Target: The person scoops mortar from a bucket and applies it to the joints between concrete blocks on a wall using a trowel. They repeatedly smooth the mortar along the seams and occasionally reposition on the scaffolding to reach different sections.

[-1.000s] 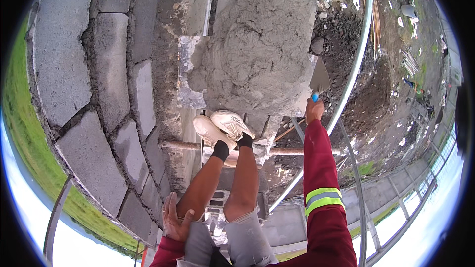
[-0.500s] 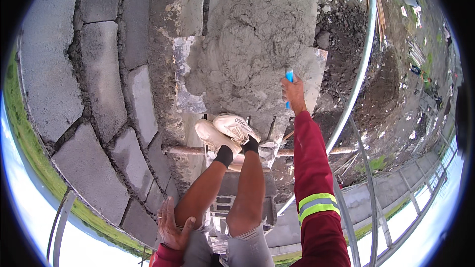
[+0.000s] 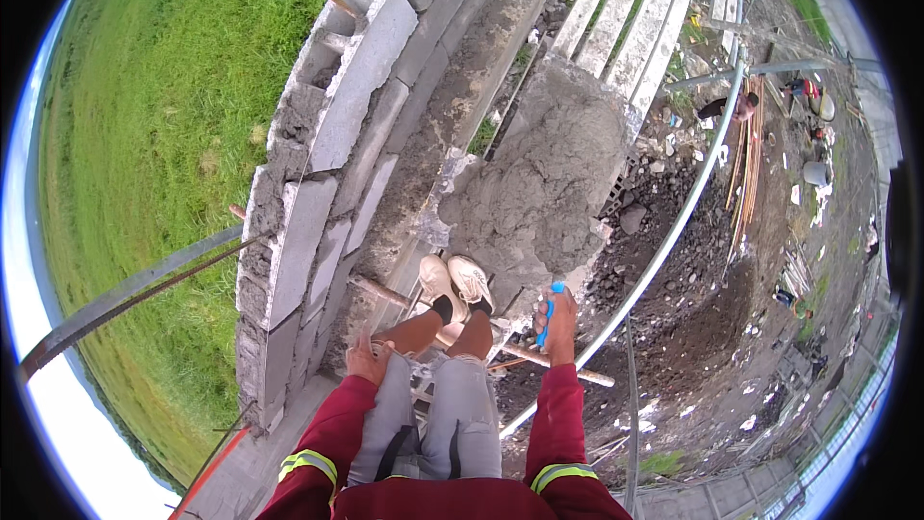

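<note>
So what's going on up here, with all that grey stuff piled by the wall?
A person in red sleeves is perched high beside a block wall. Their right hand grips a blue-handled trowel, held near the lower edge of a big heap of wet mortar. The left hand rests on their left knee. Their feet, in pale shoes, stand just below the heap. Far below lies dark soil and scattered debris.

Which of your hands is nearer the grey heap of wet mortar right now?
Right. The right hand, gripping a blue-handled tool, sits at the lower edge of the grey heap of wet mortar; the left hand rests on the knee, farther back.
</note>
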{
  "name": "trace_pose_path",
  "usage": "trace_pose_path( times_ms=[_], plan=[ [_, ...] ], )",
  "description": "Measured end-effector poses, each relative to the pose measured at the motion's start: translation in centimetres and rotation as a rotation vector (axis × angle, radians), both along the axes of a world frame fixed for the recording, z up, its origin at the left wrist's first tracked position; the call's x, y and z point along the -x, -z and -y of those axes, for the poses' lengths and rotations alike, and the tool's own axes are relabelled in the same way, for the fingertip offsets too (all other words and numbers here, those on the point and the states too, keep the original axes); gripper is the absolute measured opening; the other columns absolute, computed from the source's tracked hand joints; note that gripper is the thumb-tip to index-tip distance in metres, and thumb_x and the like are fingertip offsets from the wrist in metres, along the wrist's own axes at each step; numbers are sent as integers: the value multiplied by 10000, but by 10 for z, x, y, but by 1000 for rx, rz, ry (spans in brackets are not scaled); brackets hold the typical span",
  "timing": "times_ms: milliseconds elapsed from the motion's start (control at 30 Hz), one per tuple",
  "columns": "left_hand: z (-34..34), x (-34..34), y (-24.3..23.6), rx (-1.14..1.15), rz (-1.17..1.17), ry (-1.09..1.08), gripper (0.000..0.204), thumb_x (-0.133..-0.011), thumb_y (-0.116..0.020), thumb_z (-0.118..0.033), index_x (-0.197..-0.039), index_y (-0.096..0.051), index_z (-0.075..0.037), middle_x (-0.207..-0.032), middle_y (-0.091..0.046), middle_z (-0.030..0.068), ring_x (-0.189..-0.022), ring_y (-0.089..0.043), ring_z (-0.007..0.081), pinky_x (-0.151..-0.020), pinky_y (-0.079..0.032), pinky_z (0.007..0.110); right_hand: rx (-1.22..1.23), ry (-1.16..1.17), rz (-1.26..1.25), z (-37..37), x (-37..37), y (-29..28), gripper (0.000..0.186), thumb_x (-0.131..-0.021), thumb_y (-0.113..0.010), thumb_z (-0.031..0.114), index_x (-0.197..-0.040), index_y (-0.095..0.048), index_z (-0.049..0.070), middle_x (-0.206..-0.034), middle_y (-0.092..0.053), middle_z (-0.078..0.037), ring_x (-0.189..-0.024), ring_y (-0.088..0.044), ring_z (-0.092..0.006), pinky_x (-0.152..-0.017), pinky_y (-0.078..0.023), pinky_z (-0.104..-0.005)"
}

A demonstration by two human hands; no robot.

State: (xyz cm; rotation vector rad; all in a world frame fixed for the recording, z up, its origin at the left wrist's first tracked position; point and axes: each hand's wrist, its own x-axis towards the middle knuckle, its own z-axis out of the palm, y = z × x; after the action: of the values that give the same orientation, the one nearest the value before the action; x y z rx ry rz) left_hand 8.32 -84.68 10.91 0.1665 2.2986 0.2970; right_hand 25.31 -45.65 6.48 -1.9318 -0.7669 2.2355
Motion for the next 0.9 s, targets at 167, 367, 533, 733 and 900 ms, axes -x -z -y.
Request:
trace_pose_path(
  times_ms=[167, 367, 533, 733, 900],
  plan=[
    [11, 68, -40, -430, -116, -390, 785, -981, -755, -339, -1602, -402, -15, -1476, -578, 292, -1401, -564, 367, -1155, -452, 421, -16, -121, -69, 17, 72, -103, 98, -994, -519, 239, -1039, -564, 164, -692, -499, 19, -472, -442, -92, -389, -361, -273],
    [57, 70, -90, -394, 55, -437, 736, -983, -757, -291, -1573, -436, 10, -1485, -586, 245, -1376, -593, 333, -1151, -462, 405, 56, -171, -311, 56, 210, -166, 212, -982, -553, 217, -1168, -567, 115, -754, -529, -7, -524, -488, -107, -437, -408, -295],
    [87, 91, -75, -335, 92, -391, 739, -969, -770, -319, -1550, -463, 18, -1417, -653, 221, -1305, -639, 271, -1098, -498, 388, -47, -70, -446, 111, 377, -178, 212, -972, -567, 171, -1166, -529, 96, -812, -534, -30, -554, -505, -122, -449, -424, -306],
    [88, 139, -48, -384, 231, -287, 725, -968, -762, -332, -1571, -463, -62, -1390, -675, 228, -1299, -653, 298, -1098, -499, 398, -417, -196, -69, 156, 558, -146, 284, -992, -590, 79, -1152, -454, -112, -926, -649, -324, -802, -686, -496, -709, -538, -548],
    [84, 168, -32, -195, 341, 135, 749, -963, -746, -415, -1543, -483, -21, -1415, -635, 292, -1344, -614, 390, -1125, -482, 450, -782, -257, 99, 221, 535, -134, 450, -984, -648, 93, -1332, -475, -135, -1121, -664, -357, -1058, -653, -555, -927, -487, -582]
  ],
)
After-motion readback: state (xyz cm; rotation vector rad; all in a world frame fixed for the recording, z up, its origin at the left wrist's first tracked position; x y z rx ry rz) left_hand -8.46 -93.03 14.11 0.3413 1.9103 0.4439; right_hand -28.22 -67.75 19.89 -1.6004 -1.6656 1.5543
